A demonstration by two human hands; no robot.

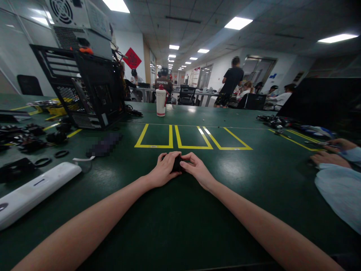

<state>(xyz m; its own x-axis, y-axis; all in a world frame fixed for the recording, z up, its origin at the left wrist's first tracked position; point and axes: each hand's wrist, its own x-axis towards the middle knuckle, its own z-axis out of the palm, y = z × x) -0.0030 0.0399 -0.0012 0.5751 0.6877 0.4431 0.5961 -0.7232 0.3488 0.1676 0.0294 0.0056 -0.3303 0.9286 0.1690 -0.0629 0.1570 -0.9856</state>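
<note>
Between my two hands, low over the green table (180,218), is a small black object (176,164). Most of it is hidden by fingers, so its kind does not show. My left hand (165,169) wraps over its left side, fingers curled across the top and thumb below. With fingertips and thumb closed at its right side, my right hand (196,169) grips it too. Just beyond the hands, yellow tape rectangles (194,147) mark the tabletop.
An open computer case (93,90) stands at the left, power supplies (81,22) stacked on it. A white device (42,188), black rings (42,162) and black parts lie nearer. A cup (161,101) stands at the back. At right, a co-worker's hands (335,154) hover by cables (273,121).
</note>
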